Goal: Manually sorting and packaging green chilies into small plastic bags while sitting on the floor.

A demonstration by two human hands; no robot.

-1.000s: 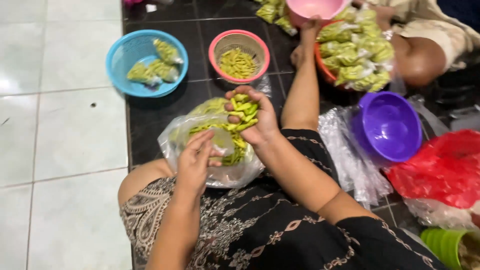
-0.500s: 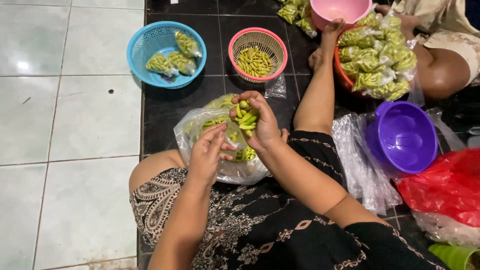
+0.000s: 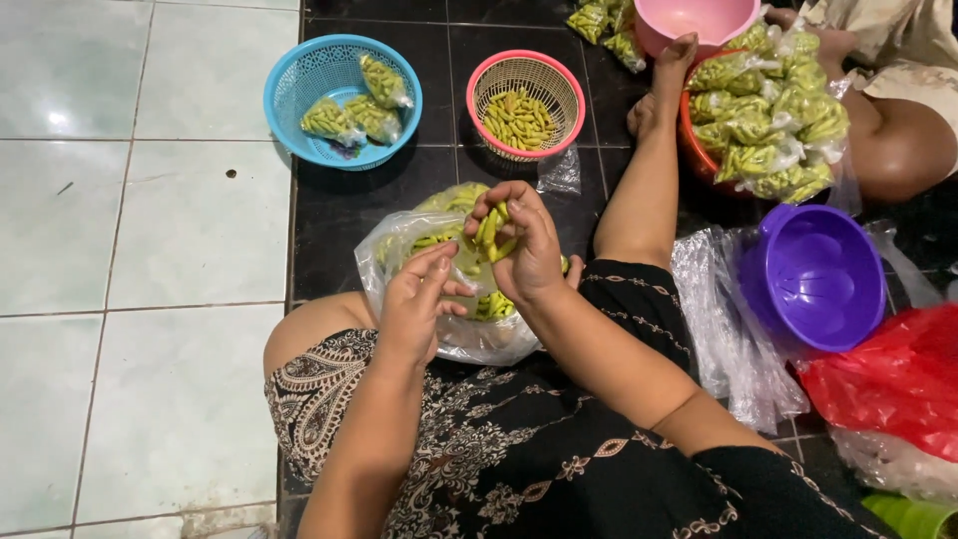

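Seated on the floor, knees up, patterned dark skirt [image 3: 499, 449] across the lower middle of the frame. Right hand [image 3: 524, 245] at frame centre, fingers curled shut around a small bunch of yellow-green pods [image 3: 491, 232]; pods standing roughly upright, long axes running top to bottom of the frame with a slight lean, tips poking up above the fingers. Left hand [image 3: 419, 299] just left of and below it, half open, fingers stretched toward the bunch and resting on the rim of a clear plastic bag [image 3: 439, 299]; whether anything is pinched there, cannot tell. Bag lying on the lap, mouth open upward, more pods loose inside, lying every which way.

Upper left: blue basket [image 3: 289, 100] on the tiles, three small filled packets [image 3: 349, 115] in it. Upper middle: pink basket [image 3: 564, 90] holding loose pods, mostly pointing up and down the frame. Top right: another person's arm [image 3: 649, 170] reaching up the frame to a pink bowl [image 3: 699, 20], beside an orange tub heaped with filled packets [image 3: 768, 130]. Right edge: purple bowl [image 3: 813, 274] tilted on a stack of clear bags [image 3: 728, 329], red plastic bag [image 3: 888, 384] below it.
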